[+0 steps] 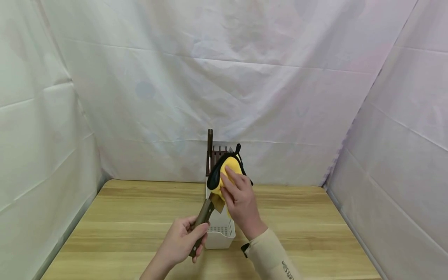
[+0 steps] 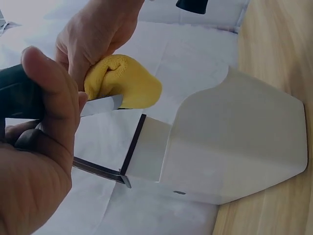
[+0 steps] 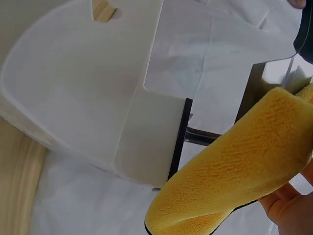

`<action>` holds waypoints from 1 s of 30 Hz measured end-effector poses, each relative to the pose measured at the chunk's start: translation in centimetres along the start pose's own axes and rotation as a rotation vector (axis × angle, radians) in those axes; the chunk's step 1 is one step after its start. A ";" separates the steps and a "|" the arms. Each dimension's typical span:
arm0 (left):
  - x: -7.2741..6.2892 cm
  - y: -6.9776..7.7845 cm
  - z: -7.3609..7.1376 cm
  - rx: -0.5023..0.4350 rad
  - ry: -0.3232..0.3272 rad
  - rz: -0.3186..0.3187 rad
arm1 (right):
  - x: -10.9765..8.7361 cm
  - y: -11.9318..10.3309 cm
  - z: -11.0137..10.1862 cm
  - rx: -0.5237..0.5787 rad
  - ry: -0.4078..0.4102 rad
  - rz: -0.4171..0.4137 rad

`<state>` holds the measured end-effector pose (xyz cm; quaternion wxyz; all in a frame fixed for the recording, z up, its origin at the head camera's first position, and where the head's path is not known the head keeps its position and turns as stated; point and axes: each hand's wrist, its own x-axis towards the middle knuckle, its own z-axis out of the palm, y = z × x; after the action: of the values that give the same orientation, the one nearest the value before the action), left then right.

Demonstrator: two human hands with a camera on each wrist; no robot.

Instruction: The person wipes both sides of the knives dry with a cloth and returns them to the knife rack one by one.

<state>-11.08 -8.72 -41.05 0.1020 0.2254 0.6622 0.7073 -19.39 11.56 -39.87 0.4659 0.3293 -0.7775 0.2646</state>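
Note:
In the head view my left hand (image 1: pixel 180 239) grips the dark handle of a kitchen knife (image 1: pixel 203 216), its blade slanting up and away to the right. My right hand (image 1: pixel 243 200) holds a yellow cloth with black edging (image 1: pixel 231 165) against the blade. Most of the blade is hidden by the cloth; a strip near the handle shows. The left wrist view shows the fingers curled round the handle and the cloth (image 2: pixel 124 83) folded over the blade. In the right wrist view the fluffy cloth (image 3: pixel 234 161) lies across the blade, with fingertips at its lower edge.
Behind and below the hands a white knife holder (image 1: pixel 218 242) with a perforated tray stands on the wooden table (image 1: pixel 140 233). A dark handle (image 1: pixel 210 142) sticks up from its slotted dark top. White curtains (image 1: pixel 224 97) hang at the back and both sides.

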 end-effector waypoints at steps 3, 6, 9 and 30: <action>0.2 0.2 0.0 0.050 0.029 -0.015 | -0.1 -0.6 -0.1 0.015 -0.017 -0.008; 0.4 0.2 -0.1 0.103 0.056 -0.015 | -0.1 -1.2 -0.4 0.029 -0.050 -0.002; 0.6 0.3 -0.2 0.135 0.085 -0.022 | 0.0 -1.6 -0.6 0.037 -0.078 0.011; 1.5 0.7 0.2 0.267 0.266 0.069 | 1.2 -3.7 -2.4 -0.003 -0.182 -0.114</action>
<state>-12.18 -7.94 -40.08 -0.0415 0.1643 0.7497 0.6397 -15.71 10.62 -37.37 0.4080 0.3947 -0.7973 0.2053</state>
